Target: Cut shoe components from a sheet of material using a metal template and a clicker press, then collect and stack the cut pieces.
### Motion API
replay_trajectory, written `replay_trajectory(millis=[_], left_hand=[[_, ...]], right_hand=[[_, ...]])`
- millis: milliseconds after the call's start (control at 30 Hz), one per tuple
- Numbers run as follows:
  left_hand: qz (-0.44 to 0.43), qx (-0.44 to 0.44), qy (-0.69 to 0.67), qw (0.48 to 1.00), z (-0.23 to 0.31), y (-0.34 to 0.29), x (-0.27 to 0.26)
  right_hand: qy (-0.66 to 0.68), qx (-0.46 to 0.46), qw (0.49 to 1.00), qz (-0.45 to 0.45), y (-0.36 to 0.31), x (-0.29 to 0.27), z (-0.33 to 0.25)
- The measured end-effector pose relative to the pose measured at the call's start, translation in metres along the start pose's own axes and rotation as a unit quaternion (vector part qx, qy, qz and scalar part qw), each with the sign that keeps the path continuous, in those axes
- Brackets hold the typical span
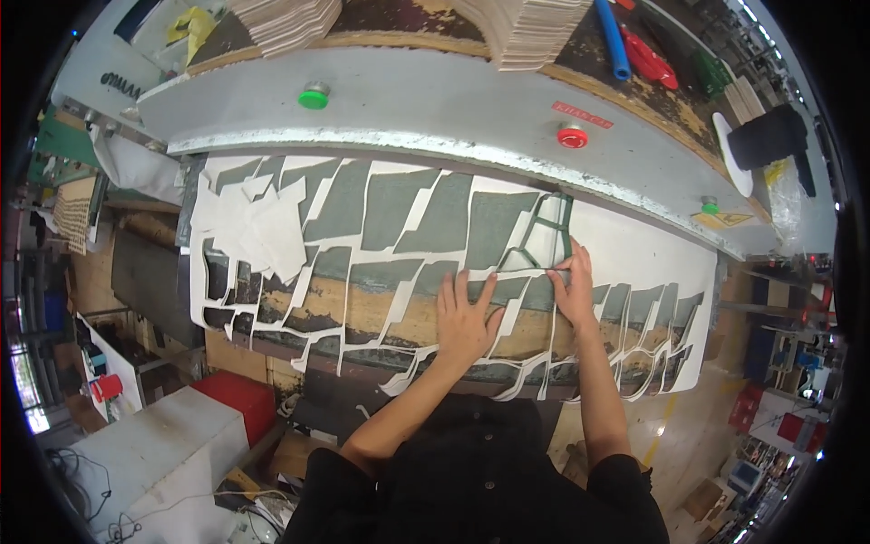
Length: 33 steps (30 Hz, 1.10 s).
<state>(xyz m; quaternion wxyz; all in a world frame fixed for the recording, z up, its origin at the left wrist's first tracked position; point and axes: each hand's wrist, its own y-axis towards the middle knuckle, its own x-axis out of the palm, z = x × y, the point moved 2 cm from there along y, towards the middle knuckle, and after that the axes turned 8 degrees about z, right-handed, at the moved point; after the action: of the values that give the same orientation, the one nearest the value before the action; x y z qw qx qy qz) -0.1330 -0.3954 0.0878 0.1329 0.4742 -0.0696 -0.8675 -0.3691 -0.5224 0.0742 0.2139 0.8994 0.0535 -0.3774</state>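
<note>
A white sheet [637, 238] lies on the worn cutting bed, with many angular openings cut out of it. On its uncut part, at the edge of the openings, stands a green metal cutting die [566, 227], a narrow frame with cross bars. My right hand [576, 288] grips the die's near right corner between thumb and fingers. Left of it, my left hand [467, 315] rests flat with fingers spread over the sheet's strips and the bed, holding nothing. Loose white cut pieces [263, 222] are heaped on the sheet's left part.
Behind the sheet runs a grey machine beam [399, 104] with a green button [314, 96] and a red button [572, 137]. Stacks of cut pieces [285, 23], a blue tube [613, 41] and a red tool [649, 62] lie above. A grey cabinet [172, 444] stands at the near left.
</note>
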Motion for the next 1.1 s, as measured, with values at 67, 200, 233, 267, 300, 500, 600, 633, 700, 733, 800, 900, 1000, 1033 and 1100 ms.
replay_trajectory(millis=[67,200,233,267,300,500,600,633,700,733,800,900,1000,1033,1100], left_hand=[[-0.009,-0.006,-0.002,1.0,-0.0008,0.0021,-0.0012],[0.006,0.003,-0.003,1.0,-0.0029,0.0024,-0.0027],[0.009,0.004,-0.002,1.0,-0.0032,0.0009,-0.0028],[0.013,0.005,-0.001,1.0,-0.0035,0.0013,-0.0019],[0.013,0.006,-0.002,1.0,-0.0035,0.0006,-0.0022],[0.01,0.008,-0.007,1.0,-0.0015,0.0008,-0.0025],[0.009,0.01,-0.011,1.0,-0.0035,0.002,-0.006],[0.01,0.006,-0.007,1.0,-0.0038,0.0006,-0.0054],[0.015,0.003,0.0,1.0,-0.0036,0.0012,-0.0038],[0.014,0.005,0.0,1.0,-0.003,0.0024,-0.0034],[0.011,0.007,-0.001,1.0,-0.0028,0.0042,-0.0025],[0.014,0.006,-0.002,1.0,-0.0018,0.0041,-0.0024],[0.012,0.004,-0.009,1.0,0.0005,0.0064,0.0],[0.005,0.0,-0.01,1.0,0.0013,0.0059,0.0002],[-0.004,-0.008,-0.012,1.0,-0.0008,0.0035,-0.0003]], right_hand=[[-0.002,0.004,1.0,0.002,-0.0006,0.0027,0.0033],[0.006,0.016,1.0,-0.002,0.0018,0.0046,0.0024],[0.009,0.009,1.0,-0.003,0.0008,0.005,0.0026],[0.012,0.002,1.0,-0.004,0.0014,0.005,0.0034],[0.01,0.002,1.0,-0.004,0.0006,0.0047,0.0026],[0.01,0.016,1.0,-0.005,-0.0025,0.0027,0.0033],[-0.009,0.022,1.0,0.008,-0.0022,0.0053,0.0007],[0.001,0.009,1.0,0.007,-0.0016,0.0059,0.0017],[0.002,-0.002,1.0,0.003,-0.0009,0.0047,0.0029],[0.002,-0.001,1.0,0.004,-0.0006,0.0043,0.0027],[-0.017,0.01,1.0,0.008,0.0,0.0033,0.0016],[-0.01,0.027,1.0,0.004,0.0015,0.0032,-0.0006],[-0.018,0.004,1.0,-0.005,0.0057,-0.0006,0.0022],[-0.02,0.001,1.0,-0.001,0.0064,0.0002,0.0036],[-0.003,0.008,1.0,-0.001,-0.0003,0.0024,0.0014]])
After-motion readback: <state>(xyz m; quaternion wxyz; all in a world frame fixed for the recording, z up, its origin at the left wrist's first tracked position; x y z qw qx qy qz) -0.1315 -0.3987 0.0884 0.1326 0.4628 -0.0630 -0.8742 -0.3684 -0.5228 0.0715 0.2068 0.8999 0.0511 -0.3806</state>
